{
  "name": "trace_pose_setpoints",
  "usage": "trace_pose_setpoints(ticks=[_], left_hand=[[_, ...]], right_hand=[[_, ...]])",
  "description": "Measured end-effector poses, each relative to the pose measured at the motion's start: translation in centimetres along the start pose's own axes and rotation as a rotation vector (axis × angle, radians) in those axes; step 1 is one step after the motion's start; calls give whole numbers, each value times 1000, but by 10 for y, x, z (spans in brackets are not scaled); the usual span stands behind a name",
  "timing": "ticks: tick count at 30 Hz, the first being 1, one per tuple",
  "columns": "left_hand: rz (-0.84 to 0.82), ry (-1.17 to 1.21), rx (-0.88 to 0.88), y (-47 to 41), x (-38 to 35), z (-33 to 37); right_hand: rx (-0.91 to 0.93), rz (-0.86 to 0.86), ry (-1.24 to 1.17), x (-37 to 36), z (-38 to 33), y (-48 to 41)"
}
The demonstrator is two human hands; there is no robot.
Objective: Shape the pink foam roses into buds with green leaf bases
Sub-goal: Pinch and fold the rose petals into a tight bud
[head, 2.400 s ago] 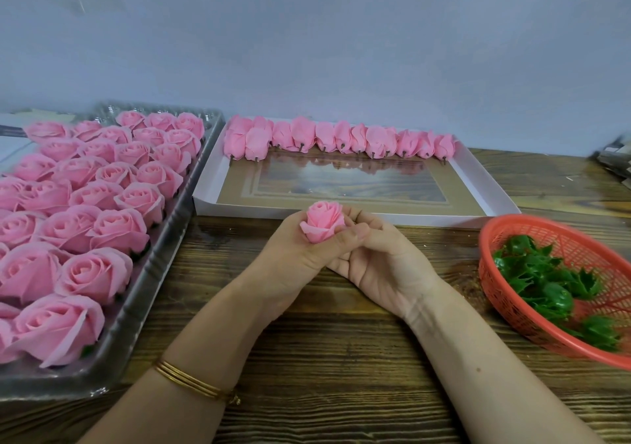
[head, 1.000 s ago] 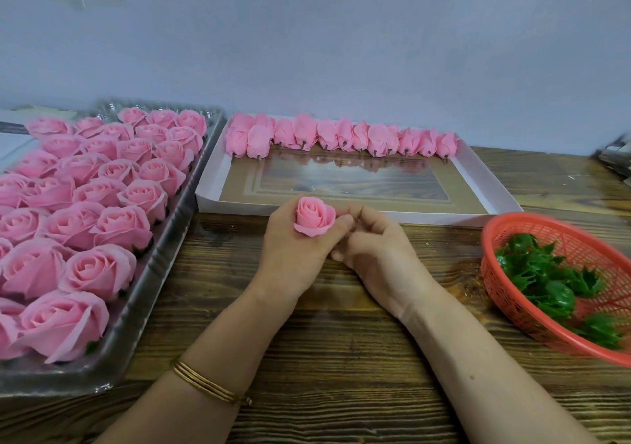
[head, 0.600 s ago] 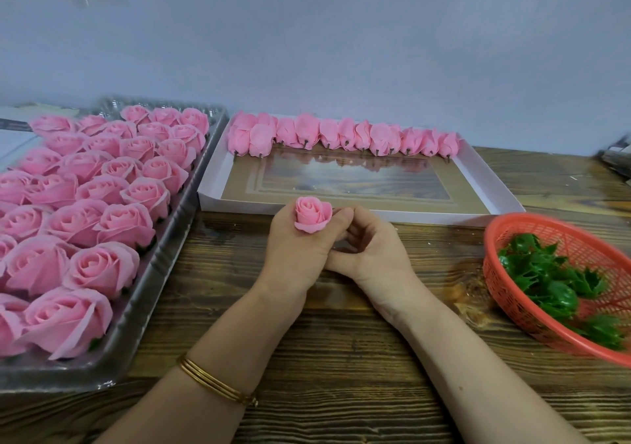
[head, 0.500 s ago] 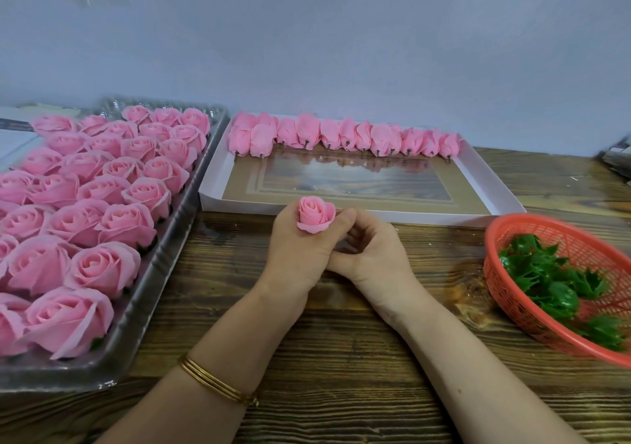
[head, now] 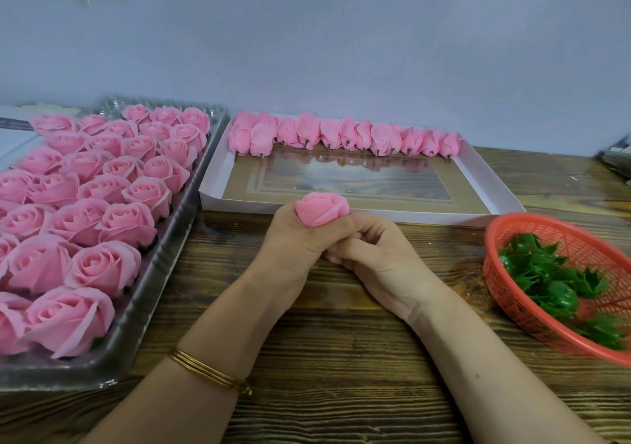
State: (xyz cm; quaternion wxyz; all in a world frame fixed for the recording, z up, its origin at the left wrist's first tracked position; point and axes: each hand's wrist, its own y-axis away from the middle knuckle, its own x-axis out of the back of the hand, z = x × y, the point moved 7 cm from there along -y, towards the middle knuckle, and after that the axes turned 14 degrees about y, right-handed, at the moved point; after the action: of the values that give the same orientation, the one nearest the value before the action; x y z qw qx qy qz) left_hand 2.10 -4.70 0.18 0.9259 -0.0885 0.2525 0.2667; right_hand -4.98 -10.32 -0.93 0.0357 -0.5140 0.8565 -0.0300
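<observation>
**Rose (head: 322, 209) bunched in the left hand (head: 297, 242), right hand (head: 379, 259) pressed alongside**

Wooden bench (head: 341, 392) fills the whole lower view, under a plain pale wall (head: 341, 33); on its left side lies a clear plastic tray (head: 146, 307) packed with open roses (head: 102, 266) in rows, faces up; at the back middle sits a shallow white box (head: 375, 216), with a row of finished buds (head: 341, 134) lying along its far wall, stubs pointing toward the person; at the right edge an orange mesh basket (head: 505, 293), partly cut off by the frame, holds a heap of green leaf bases (head: 546, 272).

Both hands are low over the bench between tray and basket, just in front of the box's near wall; the left hand is clenched around the rose, fingers and thumb wrapped round its lower half, so only the rounded top shows above the fist, petals folded close; the right hand lies just beside it, fingers curled and touching the left hand's fingers below the flower; whether they pinch the base of the rose cannot be told, since that part is hidden; thin gold bangles (head: 208, 372) circle the left wrist.
</observation>
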Motion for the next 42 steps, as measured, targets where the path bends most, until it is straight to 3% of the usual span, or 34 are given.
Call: trace_pose_setpoints(ticks=[9,16,25,34,42], left_hand=[[26,8,-6,-2,3,-2],[43,-2,-49,-3,6,-1],[-51,26,12,-6,3,-5],[33,13,9,-5,7,-5],[-65,13,33,-5,4,-5]], right_hand=[[-61,-2,-50,0,7,-2],[-40,179,67,9,10,-3],[-66,62,-31,7,9,-2],[-48,107,55,4,7,-2],[-45,75,14,5,6,-2]])
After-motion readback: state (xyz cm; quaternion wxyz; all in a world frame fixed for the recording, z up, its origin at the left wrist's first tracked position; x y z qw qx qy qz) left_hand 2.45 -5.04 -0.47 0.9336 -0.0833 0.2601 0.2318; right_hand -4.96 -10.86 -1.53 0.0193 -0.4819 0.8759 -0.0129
